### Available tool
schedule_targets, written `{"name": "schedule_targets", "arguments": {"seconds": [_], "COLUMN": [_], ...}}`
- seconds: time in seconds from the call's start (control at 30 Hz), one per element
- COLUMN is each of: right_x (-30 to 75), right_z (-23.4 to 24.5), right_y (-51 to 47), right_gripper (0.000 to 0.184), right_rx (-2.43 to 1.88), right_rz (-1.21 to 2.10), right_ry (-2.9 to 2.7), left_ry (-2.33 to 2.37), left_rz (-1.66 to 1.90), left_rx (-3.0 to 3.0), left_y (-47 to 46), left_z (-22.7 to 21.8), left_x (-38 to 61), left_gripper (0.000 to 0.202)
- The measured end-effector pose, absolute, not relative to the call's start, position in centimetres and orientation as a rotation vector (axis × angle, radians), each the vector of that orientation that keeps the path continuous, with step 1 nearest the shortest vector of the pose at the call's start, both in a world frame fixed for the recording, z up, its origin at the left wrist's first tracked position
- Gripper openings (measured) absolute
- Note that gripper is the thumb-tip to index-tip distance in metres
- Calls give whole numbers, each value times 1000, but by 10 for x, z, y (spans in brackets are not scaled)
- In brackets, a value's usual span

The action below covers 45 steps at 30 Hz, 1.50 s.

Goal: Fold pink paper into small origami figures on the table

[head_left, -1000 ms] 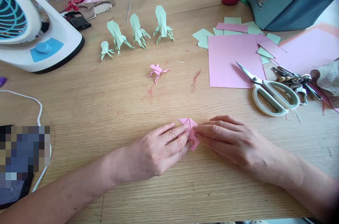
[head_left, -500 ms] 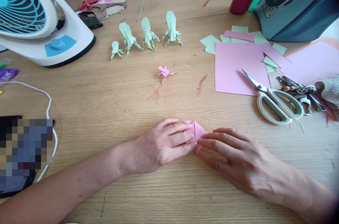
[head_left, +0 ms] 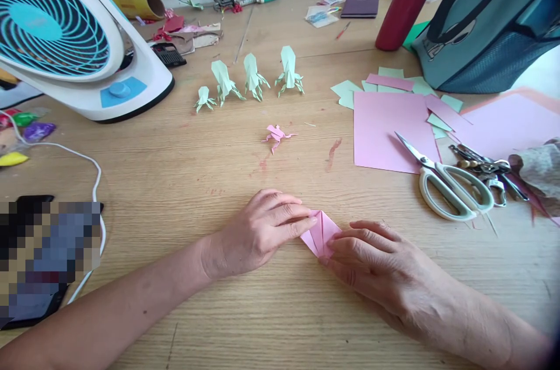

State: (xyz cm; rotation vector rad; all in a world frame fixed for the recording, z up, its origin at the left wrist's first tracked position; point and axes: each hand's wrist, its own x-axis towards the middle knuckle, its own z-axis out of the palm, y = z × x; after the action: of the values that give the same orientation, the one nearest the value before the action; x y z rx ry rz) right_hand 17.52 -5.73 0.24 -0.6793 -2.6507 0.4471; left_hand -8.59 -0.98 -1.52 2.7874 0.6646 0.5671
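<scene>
A small piece of folded pink paper (head_left: 321,234) lies on the table in front of me, with creases fanning out from its top corner. My left hand (head_left: 271,229) grips its upper left edge, fingertips close together on the paper and the thumb hidden below. At the lower right side, my right hand (head_left: 380,271) pinches the paper between thumb and fingers. Farther off stands a little pink paper frog (head_left: 276,133). Behind it are several light green folded paper figures (head_left: 226,79) in a row, with long bodies and thin legs.
White-handled scissors (head_left: 455,183) overlap a pink sheet (head_left: 389,125) on the right, beside keys (head_left: 485,166) and paper scraps. A red bottle (head_left: 406,5) and a blue bag (head_left: 481,37) stand behind. On the left are a fan (head_left: 131,87), a white cable (head_left: 97,171) and a blurred-out device (head_left: 52,259).
The view has tilted upward and shifted left. My left fingers have drawn back toward the paper's upper left edge, uncovering more of its creased face. My right hand keeps its grip.
</scene>
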Motion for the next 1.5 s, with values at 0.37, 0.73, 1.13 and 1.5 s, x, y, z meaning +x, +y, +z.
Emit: {"name": "schedule_targets", "arguments": {"seconds": [0.37,0.73,1.13,1.5], "right_x": [167,175,178,176], "right_z": [12,2,2,4], "right_y": [-53,-53,-56,-55], "right_gripper": [39,41,34,28], "right_rx": [-668,-667,-698,-742], "right_rz": [459,496,540,536], "right_ry": [-2594,-2651,-2743,-2733], "left_ry": [584,545,529,437], "left_rz": [398,468,433,367], "left_rx": [2959,3008,2894,2982], "left_y": [-7,-6,4,6], "left_z": [-6,-7,-13,-9], "left_x": [-80,-74,-80,-84], "left_gripper": [37,30,33,36]}}
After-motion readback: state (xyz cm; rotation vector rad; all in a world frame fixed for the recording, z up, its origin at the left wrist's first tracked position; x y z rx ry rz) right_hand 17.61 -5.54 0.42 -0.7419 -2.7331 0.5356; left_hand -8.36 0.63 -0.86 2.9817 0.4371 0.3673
